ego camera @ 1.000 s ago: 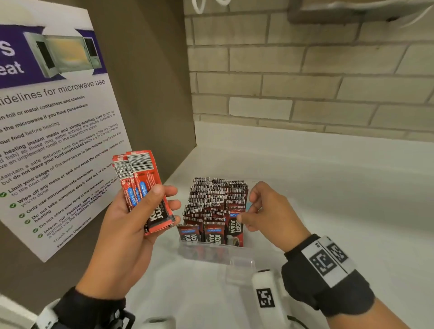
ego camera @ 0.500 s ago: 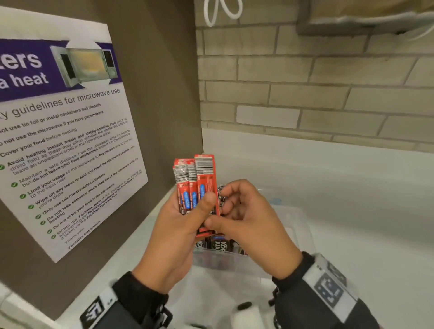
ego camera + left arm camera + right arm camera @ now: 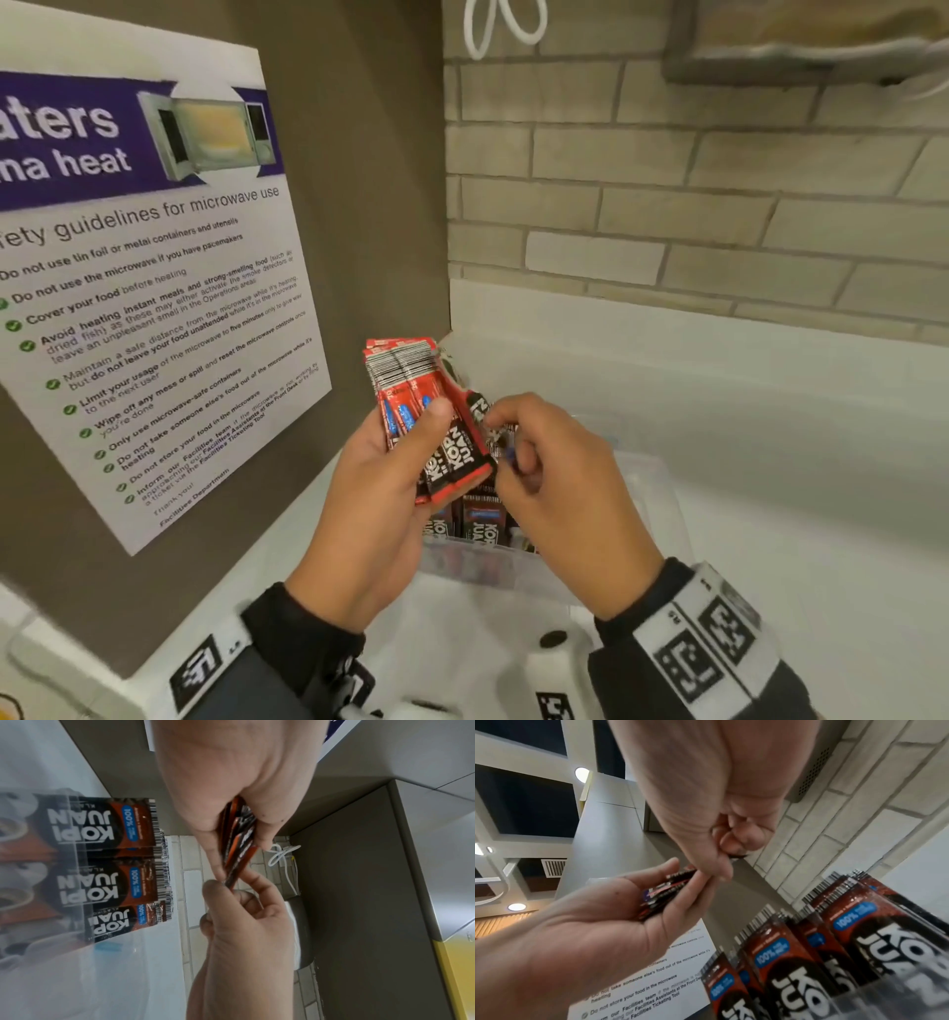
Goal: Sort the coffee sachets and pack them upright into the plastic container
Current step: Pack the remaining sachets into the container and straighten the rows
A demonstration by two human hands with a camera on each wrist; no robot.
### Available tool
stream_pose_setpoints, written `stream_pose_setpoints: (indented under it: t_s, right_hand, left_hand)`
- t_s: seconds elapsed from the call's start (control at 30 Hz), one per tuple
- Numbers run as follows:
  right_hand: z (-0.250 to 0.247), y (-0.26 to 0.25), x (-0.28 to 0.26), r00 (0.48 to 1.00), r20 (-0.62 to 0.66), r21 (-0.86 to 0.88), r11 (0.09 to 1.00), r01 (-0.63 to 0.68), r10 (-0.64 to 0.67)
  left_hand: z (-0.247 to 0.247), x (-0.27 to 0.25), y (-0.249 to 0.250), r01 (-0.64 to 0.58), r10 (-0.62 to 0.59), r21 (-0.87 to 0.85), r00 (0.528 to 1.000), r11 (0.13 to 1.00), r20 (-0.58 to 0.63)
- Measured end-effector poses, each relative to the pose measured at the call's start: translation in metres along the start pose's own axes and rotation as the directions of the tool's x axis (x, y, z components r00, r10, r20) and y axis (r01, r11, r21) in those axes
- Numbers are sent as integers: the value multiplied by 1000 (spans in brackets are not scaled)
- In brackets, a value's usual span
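Head view, nearest first: two hands meet just above a plastic container (image 3: 662, 493) on a white counter (image 3: 770, 462). The left hand (image 3: 369, 493) grasps a small stack of red coffee sachets (image 3: 421, 411), thumb pressed across their front, fingers behind. The stack stands nearly upright, long axis leaning slightly left, barcode ends up, brand lettering running toward the bottom edge. The right hand (image 3: 554, 488) has its fingers curled, thumb and forefinger pinching the edge of one sachet at the stack's right side; the left wrist view shows that pinch on a thin sachet edge.

Below the hands, packed sachets (image 3: 477, 524) stand upright in rows inside the container, barcodes up.

These packets look light, thin and flexible, with a glossy film that would probably slip between neighbours. They likely bend if pushed from the top, so holding one by a side edge near its middle seems safest when sliding it down.

Farther back are a microwave safety poster (image 3: 154, 282) on the left wall and a brick wall (image 3: 693, 180) behind the counter.
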State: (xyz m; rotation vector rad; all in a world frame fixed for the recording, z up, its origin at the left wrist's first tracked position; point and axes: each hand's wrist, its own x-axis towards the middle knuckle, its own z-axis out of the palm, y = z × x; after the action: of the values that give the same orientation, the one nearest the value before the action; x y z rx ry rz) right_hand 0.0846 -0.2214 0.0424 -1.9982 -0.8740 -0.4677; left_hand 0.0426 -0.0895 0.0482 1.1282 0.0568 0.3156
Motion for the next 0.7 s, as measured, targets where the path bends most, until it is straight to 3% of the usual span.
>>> stream_pose_setpoints:
  t_s: [0.07, 0.17, 0.2, 0.27, 0.33, 0.4, 0.47, 0.6, 0.7]
  right_hand:
    - [4, 3, -2, 996, 64, -86, 994, 63, -57]
    - [3, 3, -7, 990, 114, -60, 994, 88, -81]
    - [2, 1, -8, 996, 78, 8, 999, 38, -39]
    - [-1, 2, -7, 986, -7, 227, 960, -163, 169]
    - [-4, 3, -5, 914, 77, 450, 804, -389, 399]
    - [-7, 5, -2, 837, 222, 644, 570, -511, 500]
    - [-14, 8, 1, 813, 246, 744, 434, -507, 528]
    - [-37, 14, 12, 852, 141, 734, 524, -432, 504]
    - [-46, 11, 21, 870, 86, 815, 468, -341, 485]
  left_hand:
    - [1, 0, 0, -27, 27, 11, 999, 1000, -16]
    - [0, 4, 0, -68, 69, 15, 994, 998, -89]
    - [-1, 5, 0, -79, 79, 9, 990, 997, -116]
    - [-1, 6, 1, -93, 92, 1, 985, 996, -145]
    - [1, 6, -1, -91, 91, 4, 987, 996, -134]
    - [3, 4, -3, -87, 87, 10, 990, 996, -108]
    - [2, 2, 0, -97, 96, -2, 992, 995, -82]
    - [-6, 5, 8, -114, 115, 11, 990, 993, -77]
    - [-2, 2, 5, -88, 89, 119, 996, 989, -4]
